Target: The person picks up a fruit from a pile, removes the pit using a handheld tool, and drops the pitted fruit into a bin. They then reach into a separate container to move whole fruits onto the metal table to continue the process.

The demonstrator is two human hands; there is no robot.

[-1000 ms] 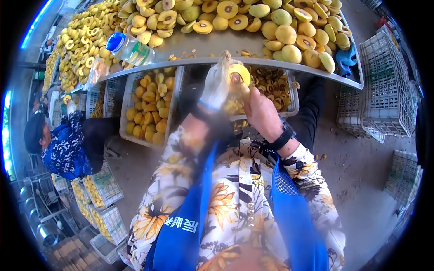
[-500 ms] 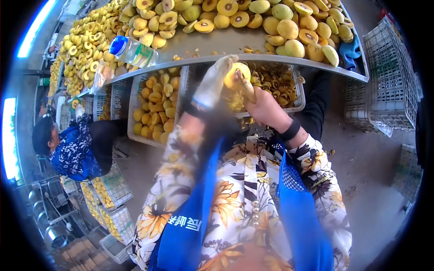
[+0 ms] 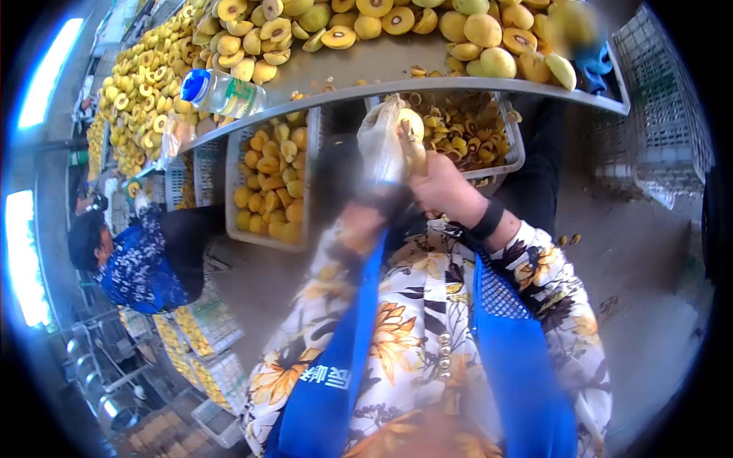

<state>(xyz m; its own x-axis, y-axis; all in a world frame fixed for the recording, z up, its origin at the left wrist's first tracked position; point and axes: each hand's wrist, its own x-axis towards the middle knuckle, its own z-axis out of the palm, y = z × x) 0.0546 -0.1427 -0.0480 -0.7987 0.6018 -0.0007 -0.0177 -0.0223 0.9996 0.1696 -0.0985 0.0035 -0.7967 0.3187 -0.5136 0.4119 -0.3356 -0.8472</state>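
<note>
Yellow peach half (image 3: 413, 122) sitting in a curled, gloved grip

White-gloved and partly closed, the left hand (image 3: 380, 145) is cupping the peach half just off the near edge of the tabletop (image 3: 359, 65), above the left side of a crate of peach scraps (image 3: 518, 146). The bare right hand (image 3: 449, 187) is gripping a tan, apparently wooden-handled tool (image 3: 416, 158) in a fist; its tip is pointing at the fruit, too blurred to show its shape. A plastic bottle (image 3: 221, 91) is lying by the tabletop's near edge, and a blue cloth (image 3: 593, 72) is resting at its near right corner.

The fruit is looking light and fairly firm, though its cut face is probably slippery and its rim easily bruised. Its rounded skin side is offering the safest hold, palm behind, fingers clear of the tip.
</note>
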